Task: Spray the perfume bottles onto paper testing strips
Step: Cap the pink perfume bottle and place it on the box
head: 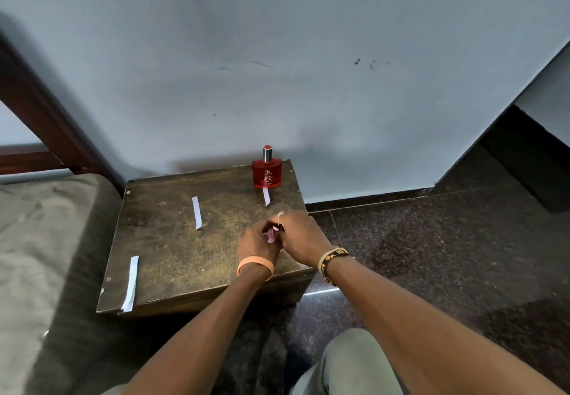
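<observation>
A red perfume bottle point(267, 172) with a silver neck stands upright at the far right corner of the low wooden table point(172, 252). Three white paper strips lie on the table: one just in front of the red bottle point(266, 197), one in the middle point(196, 212), one at the near left edge point(130, 283). My left hand point(257, 245) and my right hand point(300, 237) meet over the table's right side, both closed around a small pink object point(271, 235), mostly hidden by the fingers; what it is cannot be told.
A pale wall rises right behind the table. A bed with a grey-beige mattress point(37, 240) and dark wooden frame point(46, 117) sits to the left. Dark speckled floor point(431, 256) lies to the right. My knee point(348, 364) shows at the bottom.
</observation>
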### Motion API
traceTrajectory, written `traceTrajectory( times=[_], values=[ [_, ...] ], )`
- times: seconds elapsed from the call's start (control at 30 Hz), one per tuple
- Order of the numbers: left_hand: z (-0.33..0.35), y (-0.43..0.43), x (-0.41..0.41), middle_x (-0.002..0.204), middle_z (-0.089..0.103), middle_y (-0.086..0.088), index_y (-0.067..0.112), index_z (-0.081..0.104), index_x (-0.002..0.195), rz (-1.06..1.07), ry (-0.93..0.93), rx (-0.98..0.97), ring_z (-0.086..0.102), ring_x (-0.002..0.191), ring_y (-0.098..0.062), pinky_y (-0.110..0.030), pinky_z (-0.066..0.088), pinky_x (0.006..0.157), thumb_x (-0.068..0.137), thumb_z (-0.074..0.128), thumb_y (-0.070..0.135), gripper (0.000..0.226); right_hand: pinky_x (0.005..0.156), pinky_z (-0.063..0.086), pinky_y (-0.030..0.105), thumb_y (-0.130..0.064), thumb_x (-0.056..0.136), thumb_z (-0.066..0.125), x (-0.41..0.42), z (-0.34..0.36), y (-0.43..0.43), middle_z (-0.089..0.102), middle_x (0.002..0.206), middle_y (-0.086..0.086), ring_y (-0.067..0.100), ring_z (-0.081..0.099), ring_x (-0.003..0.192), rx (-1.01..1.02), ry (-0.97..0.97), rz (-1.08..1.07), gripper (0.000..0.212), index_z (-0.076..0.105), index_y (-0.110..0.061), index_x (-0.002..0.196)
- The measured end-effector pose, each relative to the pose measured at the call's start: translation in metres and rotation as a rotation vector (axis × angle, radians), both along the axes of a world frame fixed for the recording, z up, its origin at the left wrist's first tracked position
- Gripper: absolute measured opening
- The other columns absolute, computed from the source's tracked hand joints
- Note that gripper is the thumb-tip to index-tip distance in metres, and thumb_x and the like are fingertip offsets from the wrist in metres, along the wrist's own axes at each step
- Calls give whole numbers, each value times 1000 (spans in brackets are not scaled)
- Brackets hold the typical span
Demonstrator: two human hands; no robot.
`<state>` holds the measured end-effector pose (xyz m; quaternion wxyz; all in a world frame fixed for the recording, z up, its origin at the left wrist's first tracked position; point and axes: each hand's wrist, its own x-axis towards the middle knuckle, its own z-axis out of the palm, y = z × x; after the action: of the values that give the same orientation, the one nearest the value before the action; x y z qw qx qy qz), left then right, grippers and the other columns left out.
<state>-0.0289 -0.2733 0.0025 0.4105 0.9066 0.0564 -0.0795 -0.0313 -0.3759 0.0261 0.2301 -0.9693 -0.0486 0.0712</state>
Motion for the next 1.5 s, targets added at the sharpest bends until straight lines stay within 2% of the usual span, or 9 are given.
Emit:
traceTrajectory(
  times=[0.17,0.3,0.57,0.73,0.87,1.0,1.13,1.33,1.5],
  values=[
    [-7,6,3,93,76,-2,22,75,102,-2,5,-44,71,87,-17,-21,48,75,82,68,14,23,87,55,41,-16,95,63,1,-6,1,72,103,8,25,66,98,-11,-31,-6,18,71,-13,110],
    [-7,10,3,93,76,-1,24,75,103,-41,-14,-34,72,86,-17,-27,54,79,76,75,14,29,86,54,38,-21,94,64,3,-6,3,71,102,6,23,65,97,-9,-41,-21,16,70,-14,107],
    [-7,10,4,88,77,-4,21,78,96,-4,-31,-2,69,78,-17,-18,41,67,83,67,12,18,85,53,35,-18,96,61,6,-6,7,70,103,8,24,66,98,-75,-28,-8,15,69,-12,108],
    [-11,12,5,82,76,-4,20,78,90,-24,-71,14,70,76,-18,-20,42,64,81,71,15,13,86,55,38,-16,94,63,11,-4,7,70,102,9,26,66,98,-77,5,-1,15,69,-13,107],
    [-15,13,4,79,76,-3,21,78,89,-45,-85,-17,70,74,-17,-21,49,67,76,74,15,14,84,55,36,-17,93,64,9,-7,6,70,101,7,25,66,96,-69,-13,-23,14,70,-14,106],
    [-14,12,7,76,75,-2,20,77,86,-39,-67,5,67,69,-16,-20,43,65,79,71,15,11,83,57,39,-19,94,66,10,-7,8,69,99,9,26,67,94,-115,-20,-8,13,67,-12,105],
    [-12,13,8,85,76,0,18,77,90,-13,-48,-16,69,78,-15,-19,47,73,78,73,17,13,83,55,38,-21,95,64,10,-6,10,68,102,10,27,66,97,-153,-28,12,16,64,-11,108],
    [-12,13,9,83,76,-2,18,78,88,-33,-64,14,70,79,-19,-22,49,71,76,74,18,12,85,54,36,-18,96,62,10,-4,12,67,106,10,27,65,100,-149,-21,12,15,65,-10,108],
    [-15,14,9,81,76,-2,21,78,87,-36,-78,5,70,76,-21,-28,54,77,77,73,22,11,76,48,33,-17,94,64,16,3,7,67,101,12,28,64,96,-128,57,25,11,67,-10,101]
  ],
)
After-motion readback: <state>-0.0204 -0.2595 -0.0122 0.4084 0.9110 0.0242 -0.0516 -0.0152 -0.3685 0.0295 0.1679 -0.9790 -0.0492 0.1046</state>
